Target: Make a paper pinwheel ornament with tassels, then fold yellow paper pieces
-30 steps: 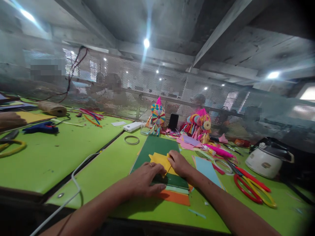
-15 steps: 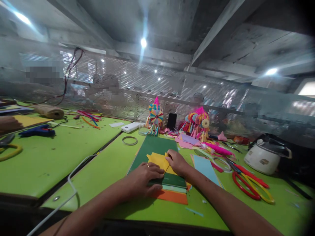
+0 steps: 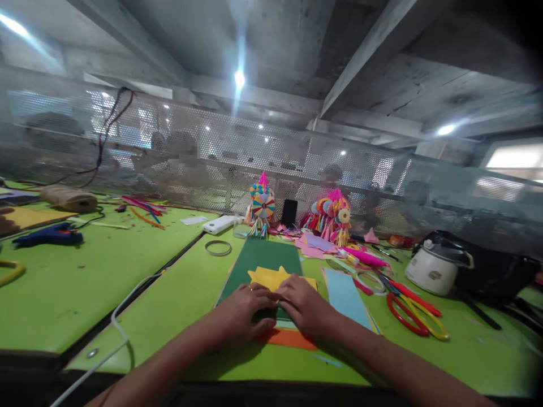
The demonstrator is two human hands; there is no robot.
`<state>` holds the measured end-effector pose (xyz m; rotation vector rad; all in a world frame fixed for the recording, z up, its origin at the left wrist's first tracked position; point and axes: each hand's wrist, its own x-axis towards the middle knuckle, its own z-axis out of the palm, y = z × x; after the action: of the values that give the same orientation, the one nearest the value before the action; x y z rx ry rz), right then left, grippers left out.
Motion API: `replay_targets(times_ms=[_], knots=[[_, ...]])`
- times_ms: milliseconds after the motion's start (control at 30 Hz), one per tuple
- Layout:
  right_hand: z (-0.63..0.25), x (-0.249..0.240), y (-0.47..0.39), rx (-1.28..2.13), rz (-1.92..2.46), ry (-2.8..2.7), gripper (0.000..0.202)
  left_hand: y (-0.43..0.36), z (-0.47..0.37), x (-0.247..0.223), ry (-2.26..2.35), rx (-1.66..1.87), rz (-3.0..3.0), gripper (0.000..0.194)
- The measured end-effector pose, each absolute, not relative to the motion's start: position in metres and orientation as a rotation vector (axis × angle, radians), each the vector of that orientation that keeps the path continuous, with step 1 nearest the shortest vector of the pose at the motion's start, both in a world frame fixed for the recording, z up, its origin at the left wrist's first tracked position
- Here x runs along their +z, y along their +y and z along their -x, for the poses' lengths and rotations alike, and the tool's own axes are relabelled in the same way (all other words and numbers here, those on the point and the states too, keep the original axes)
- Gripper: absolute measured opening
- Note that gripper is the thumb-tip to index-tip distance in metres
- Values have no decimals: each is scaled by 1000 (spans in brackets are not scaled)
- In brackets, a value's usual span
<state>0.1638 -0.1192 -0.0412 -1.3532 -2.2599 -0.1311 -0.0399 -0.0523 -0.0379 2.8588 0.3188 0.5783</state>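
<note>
A piece of yellow paper (image 3: 271, 278) with pointed edges lies on a dark green sheet (image 3: 267, 254). My left hand (image 3: 247, 308) rests at its lower left edge, fingers bent and pressed together on the paper. Close against it, my right hand (image 3: 302, 301) has its fingers closed at the paper's lower edge. The fingertips of both hands meet and cover that edge. Under the green sheet, an orange strip (image 3: 292, 338) sticks out toward the front.
Right of my hands lie light blue paper (image 3: 345, 294), red-and-yellow-handled scissors (image 3: 418, 316) and a white pot (image 3: 432, 268). Colourful paper ornaments (image 3: 263, 206) stand behind. At left are a blue glue gun (image 3: 51, 234), a twine roll (image 3: 70, 199) and a white cable (image 3: 121, 328).
My right hand has moved down and left, from the yellow paper's upper right to its near edge beside my left hand. The whole view has shifted slightly.
</note>
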Motion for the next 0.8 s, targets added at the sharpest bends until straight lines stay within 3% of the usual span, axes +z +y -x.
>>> replay_targets(times_ms=[367,800], knots=[[-169,-39,-126,-355,1587,-2385,26,-49,38,-41,262,598,-2864,29],[-205,-54,-98,-248,1677,-2145,29,-54,42,-37,310,607,-2873,28]])
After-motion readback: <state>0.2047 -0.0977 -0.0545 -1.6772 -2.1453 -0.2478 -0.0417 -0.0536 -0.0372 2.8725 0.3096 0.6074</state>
